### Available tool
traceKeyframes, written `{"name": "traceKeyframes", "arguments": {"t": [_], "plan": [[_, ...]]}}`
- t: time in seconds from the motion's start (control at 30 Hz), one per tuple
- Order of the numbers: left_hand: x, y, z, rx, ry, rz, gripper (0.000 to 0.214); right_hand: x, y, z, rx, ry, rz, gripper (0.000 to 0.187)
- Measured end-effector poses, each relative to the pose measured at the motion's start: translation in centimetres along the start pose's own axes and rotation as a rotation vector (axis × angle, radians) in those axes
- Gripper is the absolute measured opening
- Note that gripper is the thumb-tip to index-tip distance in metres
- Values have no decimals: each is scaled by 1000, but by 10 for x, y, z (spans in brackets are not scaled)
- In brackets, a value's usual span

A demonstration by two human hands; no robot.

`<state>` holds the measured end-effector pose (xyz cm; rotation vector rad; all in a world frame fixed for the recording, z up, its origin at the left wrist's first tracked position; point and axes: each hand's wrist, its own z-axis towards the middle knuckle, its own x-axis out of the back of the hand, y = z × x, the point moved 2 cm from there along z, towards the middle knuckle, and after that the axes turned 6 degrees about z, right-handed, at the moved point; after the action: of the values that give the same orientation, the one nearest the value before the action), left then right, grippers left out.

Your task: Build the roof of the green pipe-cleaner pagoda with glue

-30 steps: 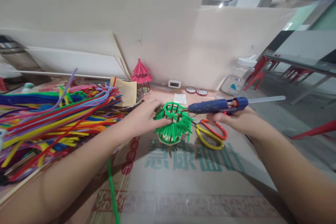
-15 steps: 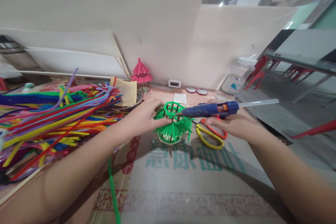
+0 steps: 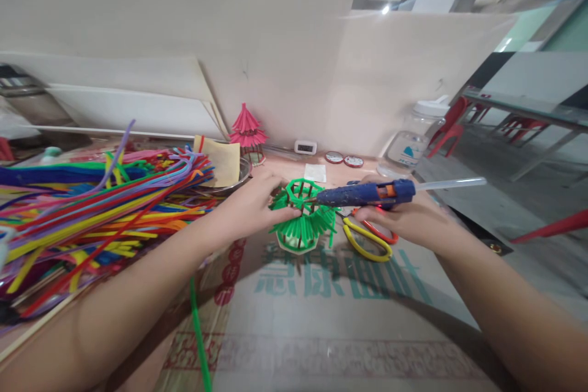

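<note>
My left hand grips the left side of a small green pavilion model made of pipe cleaners, with brown posts and an eight-sided base. In my right hand is a blue hot glue gun, a clear glue stick jutting from its back end. The gun's nozzle touches or hovers just over the top ring of the model; I cannot tell which. Scissors with yellow and orange handles lie beneath my right hand, beside the model.
Many coloured pipe cleaners are heaped on the left. A finished pink pavilion, a small white digital clock and a water bottle stand along the wall. A green pipe cleaner lies at the front.
The glue gun has shifted very slightly left in my right hand, its nozzle still at the model's top. My left hand stays on the model.
</note>
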<state>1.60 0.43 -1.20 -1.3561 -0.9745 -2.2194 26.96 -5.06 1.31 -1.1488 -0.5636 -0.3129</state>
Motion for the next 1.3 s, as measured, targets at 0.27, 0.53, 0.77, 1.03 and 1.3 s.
{"name": "traceKeyframes", "arguments": {"t": [0.27,0.53,0.77,1.03,1.3], "plan": [[-1,-1,0,-12,2,9,42,1,-4,1,9,-37,-66,28],[-1,1,0,-12,1,-21,40,5,21,-2,34,-5,-102,32],[1,-5,0,-35,-6,-28,39,16,29,-3,13,-29,10,32],[11,-7,0,-2,-13,37,42,18,41,-3,-59,49,-146,33],[13,-2,0,-8,-1,39,39,13,32,-1,-8,96,-210,31]]}}
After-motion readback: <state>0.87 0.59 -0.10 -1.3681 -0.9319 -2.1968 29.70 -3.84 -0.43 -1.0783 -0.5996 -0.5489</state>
